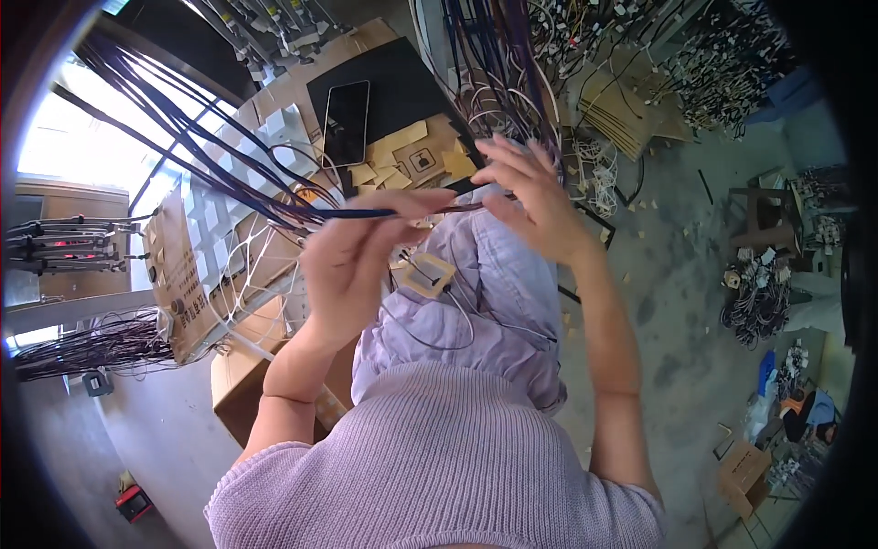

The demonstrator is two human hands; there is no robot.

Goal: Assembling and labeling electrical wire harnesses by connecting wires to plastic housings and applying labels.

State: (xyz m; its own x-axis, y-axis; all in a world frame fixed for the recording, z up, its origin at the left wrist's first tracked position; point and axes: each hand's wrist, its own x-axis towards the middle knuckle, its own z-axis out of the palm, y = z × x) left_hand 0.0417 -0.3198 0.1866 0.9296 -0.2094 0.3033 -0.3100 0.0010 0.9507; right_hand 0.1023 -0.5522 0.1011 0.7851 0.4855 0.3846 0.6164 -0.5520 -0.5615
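Observation:
A bundle of dark blue and black cables (247, 194) comes in from the upper left and runs across in front of me. My left hand (352, 247) is closed around its near end above my lap, and thin brown wires stick out past the fingertips. To the right, my right hand (535, 206) is raised with its fingers apart, its thumb close to the wire ends. Whether the thumb touches them I cannot tell. On my lap lies a small tan square piece (428, 274) with a thin grey cable beside it.
Beyond my hands, a phone (347, 123) lies on a black mat (402, 78) with tan cardboard pieces (421, 163). White blocks (215, 238) line the bench at left. An open cardboard box (242, 371) stands below. Cable heaps (722, 78) cover the upper right.

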